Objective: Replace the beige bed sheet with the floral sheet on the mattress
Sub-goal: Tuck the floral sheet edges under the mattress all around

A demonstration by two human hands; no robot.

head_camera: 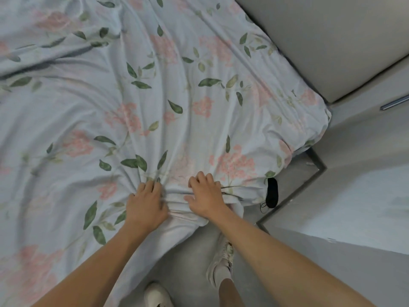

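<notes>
The floral sheet (168,89), pale blue with pink blossoms and green leaves, is spread wrinkled over the whole mattress and hangs past its near edge. At that edge my left hand (145,207) and my right hand (205,196) lie side by side on the cloth. Both have curled fingers gathering the fabric, and creases radiate from the bunch between them. A fold of the sheet (177,229) drops toward the floor below my hands. No beige sheet is in view.
A black object with a cord (271,192) lies at the bed's edge right of my hands. My two feet in white shoes (221,262) stand on the grey floor. A grey headboard panel (332,41) and a light cabinet (365,196) flank the bed's right corner.
</notes>
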